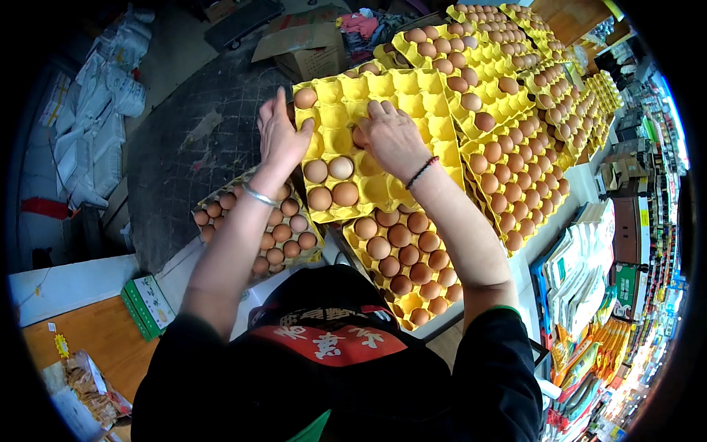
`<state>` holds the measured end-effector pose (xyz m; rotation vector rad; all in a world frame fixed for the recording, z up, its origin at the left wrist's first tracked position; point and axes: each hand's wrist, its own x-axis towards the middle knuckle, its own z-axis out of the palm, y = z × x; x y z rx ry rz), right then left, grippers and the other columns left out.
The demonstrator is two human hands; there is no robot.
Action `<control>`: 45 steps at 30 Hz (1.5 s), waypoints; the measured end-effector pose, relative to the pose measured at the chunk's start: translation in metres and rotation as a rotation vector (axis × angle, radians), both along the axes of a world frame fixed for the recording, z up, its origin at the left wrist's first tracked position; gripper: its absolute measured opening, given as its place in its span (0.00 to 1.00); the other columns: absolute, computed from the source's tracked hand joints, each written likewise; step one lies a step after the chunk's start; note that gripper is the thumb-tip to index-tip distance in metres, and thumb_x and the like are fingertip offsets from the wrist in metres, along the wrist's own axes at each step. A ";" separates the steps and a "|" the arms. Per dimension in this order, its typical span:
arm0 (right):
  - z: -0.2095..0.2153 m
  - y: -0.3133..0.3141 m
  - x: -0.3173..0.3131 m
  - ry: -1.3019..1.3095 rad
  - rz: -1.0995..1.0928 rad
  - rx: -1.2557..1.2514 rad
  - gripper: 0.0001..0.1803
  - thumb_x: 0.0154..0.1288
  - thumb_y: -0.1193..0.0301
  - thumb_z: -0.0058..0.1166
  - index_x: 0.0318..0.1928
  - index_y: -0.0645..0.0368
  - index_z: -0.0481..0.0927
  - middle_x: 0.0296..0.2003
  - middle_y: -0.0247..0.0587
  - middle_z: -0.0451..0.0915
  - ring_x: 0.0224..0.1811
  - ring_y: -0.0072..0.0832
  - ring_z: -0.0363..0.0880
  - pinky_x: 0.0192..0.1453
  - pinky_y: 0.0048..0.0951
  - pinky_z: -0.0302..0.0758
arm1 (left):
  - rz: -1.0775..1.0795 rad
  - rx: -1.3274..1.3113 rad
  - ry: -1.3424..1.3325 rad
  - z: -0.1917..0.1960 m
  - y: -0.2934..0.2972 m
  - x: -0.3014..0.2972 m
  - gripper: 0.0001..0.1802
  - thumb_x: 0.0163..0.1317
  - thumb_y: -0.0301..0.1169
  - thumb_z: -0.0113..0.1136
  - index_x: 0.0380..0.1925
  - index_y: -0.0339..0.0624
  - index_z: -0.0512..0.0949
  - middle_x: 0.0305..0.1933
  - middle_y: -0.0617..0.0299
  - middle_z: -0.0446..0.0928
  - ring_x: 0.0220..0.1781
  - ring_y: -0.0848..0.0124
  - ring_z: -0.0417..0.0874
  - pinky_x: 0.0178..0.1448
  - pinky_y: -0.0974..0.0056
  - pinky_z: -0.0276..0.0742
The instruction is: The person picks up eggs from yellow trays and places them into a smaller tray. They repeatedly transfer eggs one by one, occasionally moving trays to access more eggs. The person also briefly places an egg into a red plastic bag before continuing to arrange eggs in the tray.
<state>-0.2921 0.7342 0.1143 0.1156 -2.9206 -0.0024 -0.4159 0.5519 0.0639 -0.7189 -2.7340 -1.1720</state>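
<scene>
A yellow egg tray [398, 92] lies tilted in front of me, most of its cups bare. Brown eggs sit along its left side: one egg [305, 98] at the far corner and several near the close corner, among them a larger egg [345, 194]. My right hand [395, 144] reaches over the middle of the tray, its fingers closed round a brown egg [359, 138] that shows only in part. At the tray's left edge is my left hand [283, 140], thumb and fingers apart, the thumb over the rim. I see no egg held in it.
Just below lies another tray of brown eggs [399, 236], with one more egg tray [282, 233] under my left forearm. Stacked yellow trays of eggs [508, 166] fill the right side. An opened cardboard box [313, 55] stands beyond. Packaged goods [582, 258] line the far right.
</scene>
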 end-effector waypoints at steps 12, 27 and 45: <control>0.011 0.024 0.015 0.094 0.040 -0.883 0.19 0.50 0.70 0.64 0.43 0.63 0.76 0.36 0.45 0.80 0.38 0.40 0.81 0.43 0.36 0.78 | -0.560 -0.586 0.310 0.064 0.016 -0.059 0.32 0.47 0.26 0.67 0.57 0.49 0.76 0.50 0.60 0.80 0.52 0.59 0.75 0.57 0.60 0.74; 0.005 0.199 0.061 0.289 -0.997 -0.426 0.21 0.52 0.59 0.60 0.37 0.66 0.80 0.40 0.54 0.79 0.44 0.45 0.80 0.48 0.41 0.78 | -0.675 -0.183 0.078 0.119 0.077 -0.056 0.23 0.55 0.23 0.64 0.53 0.38 0.77 0.48 0.55 0.80 0.46 0.68 0.80 0.51 0.65 0.77; -0.013 0.158 0.110 0.747 -0.647 -0.864 0.12 0.59 0.71 0.61 0.42 0.65 0.80 0.39 0.44 0.73 0.37 0.31 0.75 0.36 0.27 0.74 | -0.947 -0.186 0.299 0.062 0.321 0.031 0.22 0.58 0.38 0.61 0.53 0.44 0.78 0.52 0.54 0.79 0.54 0.56 0.79 0.58 0.58 0.74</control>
